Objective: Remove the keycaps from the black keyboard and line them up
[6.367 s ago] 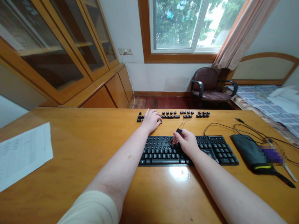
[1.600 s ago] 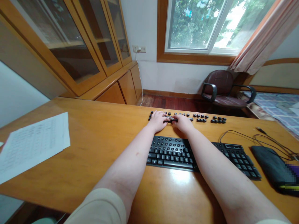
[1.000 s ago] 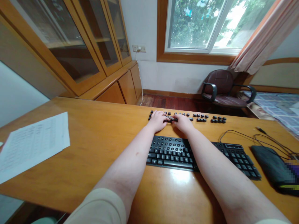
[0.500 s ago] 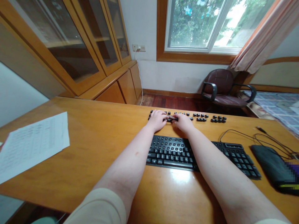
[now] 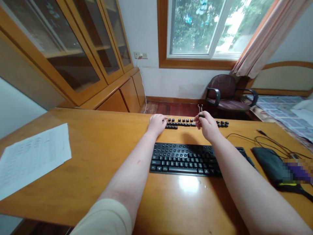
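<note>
My right hand [image 5: 207, 125] is raised over the far side of the desk. Its fingers are closed around a keycap puller [image 5: 201, 115], whose two thin wire prongs point up and away. To the left, my left hand [image 5: 156, 124] rests by the end of the loose black keycaps [image 5: 184, 124], its fingers curled together; whatever they may pinch is hidden. Those keycaps lie in rows along the desk's far edge. Nearer to me is a black keyboard [image 5: 181, 160], with bare key stems in its upper rows and caps on the lower ones. My right forearm covers its right part.
Papers [image 5: 36, 156] lie on the left of the wooden desk [image 5: 97, 156]. At the right are a black pouch [image 5: 266, 160] and a coiled cable [image 5: 271, 142]. Beyond the desk stand an armchair [image 5: 222, 91], a bed [image 5: 278, 104] and a glass-door cabinet [image 5: 102, 78].
My right hand has lifted and moved right with the keycap puller, away from my left hand. My left hand has shifted slightly left, uncovering more keycaps. The view has turned a little.
</note>
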A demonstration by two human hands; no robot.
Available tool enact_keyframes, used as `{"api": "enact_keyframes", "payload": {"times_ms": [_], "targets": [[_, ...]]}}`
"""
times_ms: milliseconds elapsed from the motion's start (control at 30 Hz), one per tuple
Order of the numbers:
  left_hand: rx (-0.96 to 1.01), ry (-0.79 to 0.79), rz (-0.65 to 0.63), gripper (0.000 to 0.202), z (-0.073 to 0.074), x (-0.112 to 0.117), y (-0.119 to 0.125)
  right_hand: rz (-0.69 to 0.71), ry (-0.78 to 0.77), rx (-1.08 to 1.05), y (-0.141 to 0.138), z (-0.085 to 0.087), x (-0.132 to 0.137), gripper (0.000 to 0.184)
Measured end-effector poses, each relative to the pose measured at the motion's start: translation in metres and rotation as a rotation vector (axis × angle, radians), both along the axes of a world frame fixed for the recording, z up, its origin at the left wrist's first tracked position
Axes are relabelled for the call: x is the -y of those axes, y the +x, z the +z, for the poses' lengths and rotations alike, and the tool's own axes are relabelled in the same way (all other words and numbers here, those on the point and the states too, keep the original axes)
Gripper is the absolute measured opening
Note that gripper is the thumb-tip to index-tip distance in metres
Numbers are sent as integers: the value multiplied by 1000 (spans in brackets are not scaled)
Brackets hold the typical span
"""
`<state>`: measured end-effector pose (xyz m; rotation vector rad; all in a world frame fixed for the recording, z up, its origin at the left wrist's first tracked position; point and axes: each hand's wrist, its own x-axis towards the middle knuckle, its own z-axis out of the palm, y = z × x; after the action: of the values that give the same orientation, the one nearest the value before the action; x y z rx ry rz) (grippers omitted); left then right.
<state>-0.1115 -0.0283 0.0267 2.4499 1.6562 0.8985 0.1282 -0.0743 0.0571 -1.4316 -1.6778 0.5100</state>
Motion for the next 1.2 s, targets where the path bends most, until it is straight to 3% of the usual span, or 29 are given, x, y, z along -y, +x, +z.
{"api": "enact_keyframes", "payload": {"times_ms": [133,233,400,567,933,1200], "targets": [[-19,14,41,23,27,16,11,-67,127,-146,21,-5,34,20],[-79,-22,-52,24,37,38,33,-45,105,-125,26,-12,59,18],[-136,-211,-287,24,21,92,65,54,2,-79,18,-26,84,19],[-103,-301,-280,32,-2,134,67,156,-10,104,8,-32,90,16],[-118,-241,-311,24,-13,133,64,199,-66,221,2,-41,85,18],[-125,-247,-276,16,-15,133,67,456,119,490,2,-41,95,13]]}}
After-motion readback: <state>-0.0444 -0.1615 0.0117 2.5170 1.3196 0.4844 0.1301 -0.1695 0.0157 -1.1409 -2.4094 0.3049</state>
